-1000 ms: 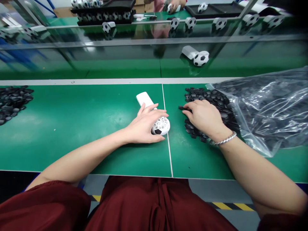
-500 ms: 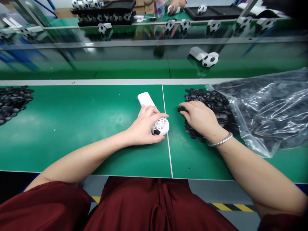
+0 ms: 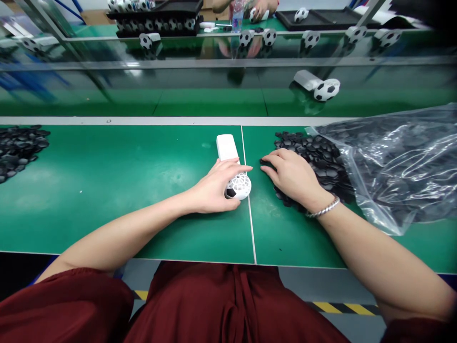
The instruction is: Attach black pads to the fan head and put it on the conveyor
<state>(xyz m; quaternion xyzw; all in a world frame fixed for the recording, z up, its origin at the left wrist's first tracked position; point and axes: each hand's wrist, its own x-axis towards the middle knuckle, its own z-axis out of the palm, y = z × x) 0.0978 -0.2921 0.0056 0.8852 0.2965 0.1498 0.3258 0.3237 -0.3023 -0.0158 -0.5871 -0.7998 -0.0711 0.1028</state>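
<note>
My left hand is wrapped round the ball end of a white piece, whose flat handle points away from me on the green table. The ball part has an open white lattice with one black patch at its lower left. To the right, my right hand hovers at the left edge of a pile of black pieces. Its thumb and fingers are closed round a small black piece, mostly hidden by the fingertips.
A clear plastic bag lies at the right, another black pile at the far left. Beyond the white ledge, a finished ball piece lies on a green belt. Across it are stacked black trays and a person's hands.
My left hand has turned the white piece so its handle points more directly away. My right hand has shifted slightly left. The ball pieces on the belt have moved right.
</note>
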